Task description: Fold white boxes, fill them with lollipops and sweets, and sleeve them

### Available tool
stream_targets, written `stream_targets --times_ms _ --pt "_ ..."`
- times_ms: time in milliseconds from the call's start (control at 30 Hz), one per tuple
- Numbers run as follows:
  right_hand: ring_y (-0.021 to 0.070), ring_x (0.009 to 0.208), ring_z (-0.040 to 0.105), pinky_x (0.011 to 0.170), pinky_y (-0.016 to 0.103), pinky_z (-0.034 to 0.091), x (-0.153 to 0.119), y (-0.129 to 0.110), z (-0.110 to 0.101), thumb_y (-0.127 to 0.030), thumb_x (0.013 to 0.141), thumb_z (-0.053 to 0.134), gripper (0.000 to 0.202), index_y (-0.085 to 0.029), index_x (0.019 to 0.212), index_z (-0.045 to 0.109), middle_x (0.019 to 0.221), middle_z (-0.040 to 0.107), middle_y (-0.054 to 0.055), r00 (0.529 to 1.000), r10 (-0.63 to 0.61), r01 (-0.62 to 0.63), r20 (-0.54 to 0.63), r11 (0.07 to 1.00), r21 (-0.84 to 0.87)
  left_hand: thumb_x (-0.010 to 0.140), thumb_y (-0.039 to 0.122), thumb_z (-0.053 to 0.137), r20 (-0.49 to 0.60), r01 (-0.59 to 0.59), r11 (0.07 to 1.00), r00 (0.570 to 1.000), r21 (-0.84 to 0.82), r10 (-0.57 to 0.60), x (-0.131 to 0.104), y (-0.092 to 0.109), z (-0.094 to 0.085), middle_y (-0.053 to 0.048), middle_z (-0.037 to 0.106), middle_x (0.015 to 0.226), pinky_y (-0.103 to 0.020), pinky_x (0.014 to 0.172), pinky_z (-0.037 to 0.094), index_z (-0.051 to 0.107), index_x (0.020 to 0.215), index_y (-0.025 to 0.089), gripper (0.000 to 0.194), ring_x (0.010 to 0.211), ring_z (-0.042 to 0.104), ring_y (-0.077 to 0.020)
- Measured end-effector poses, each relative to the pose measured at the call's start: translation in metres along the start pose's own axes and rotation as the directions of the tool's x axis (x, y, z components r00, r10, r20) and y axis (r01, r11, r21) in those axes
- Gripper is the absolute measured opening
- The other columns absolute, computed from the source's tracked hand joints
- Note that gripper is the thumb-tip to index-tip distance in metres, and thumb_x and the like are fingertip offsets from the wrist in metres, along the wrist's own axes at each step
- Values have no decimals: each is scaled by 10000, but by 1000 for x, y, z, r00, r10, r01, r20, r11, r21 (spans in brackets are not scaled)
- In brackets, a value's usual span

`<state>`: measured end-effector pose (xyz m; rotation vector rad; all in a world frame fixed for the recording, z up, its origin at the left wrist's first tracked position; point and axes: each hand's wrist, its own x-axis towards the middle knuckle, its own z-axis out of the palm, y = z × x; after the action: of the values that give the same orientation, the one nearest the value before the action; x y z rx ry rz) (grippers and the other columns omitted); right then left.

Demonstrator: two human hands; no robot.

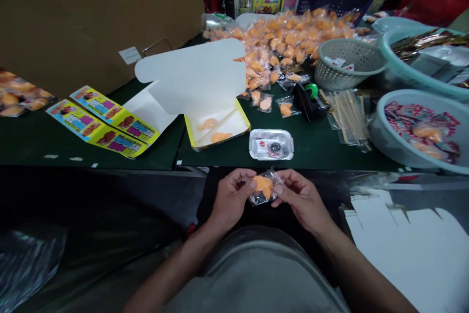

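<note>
Between my hands, in front of the table edge, is a small clear plastic packet (pixel 263 187) with an orange piece inside. My left hand (pixel 234 193) pinches its left side, and my right hand (pixel 298 196) pinches the right side. Just beyond them on the table sits a foil tray (pixel 271 145) holding a small white-and-red packet and a dark round item. To its left, an open yellow box (pixel 220 132) with a white inside contains orange pieces; its large white lid flap (pixel 198 76) stands raised behind.
Many bagged orange pieces (pixel 286 42) are heaped at the back. A black tape dispenser (pixel 310 103), bagged wooden sticks (pixel 348 115), a grey basket (pixel 348 61) and a blue basin (pixel 399 149) of sachets stand right. Printed cards (pixel 106 120) lie left; flat white cartons (pixel 414 249) lie lower right.
</note>
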<state>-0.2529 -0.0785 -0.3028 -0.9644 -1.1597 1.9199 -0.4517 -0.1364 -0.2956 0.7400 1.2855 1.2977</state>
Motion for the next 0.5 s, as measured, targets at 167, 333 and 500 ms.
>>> stream_targets --times_ms 167,333,500 --pt "133 661 666 580 230 589 6 -8 -5 -453 859 884 309 -174 958 794 811 742 48 998 43 -47 -36 991 -129 908 405 784 32 -97 985 995 140 93 2 -6 2 -53 787 936 -273 724 549 787 1074 182 278 813 712 -181" --pt "157 699 676 569 254 587 6 -12 -5 -487 865 869 363 -199 1057 762 881 746 41 998 58 -63 -29 980 -191 1002 323 663 69 -222 931 975 291 212 2 -9 4 -41 807 1054 -266 802 551 787 1169 202 241 902 733 -171" --pt "128 650 616 576 234 528 7 -21 -8 -449 936 812 275 -188 1013 774 815 725 34 996 -75 56 -48 945 -324 1040 296 632 46 -293 912 955 287 293 5 -6 8 -3 793 924 -237 698 544 740 1259 213 258 741 720 -128"
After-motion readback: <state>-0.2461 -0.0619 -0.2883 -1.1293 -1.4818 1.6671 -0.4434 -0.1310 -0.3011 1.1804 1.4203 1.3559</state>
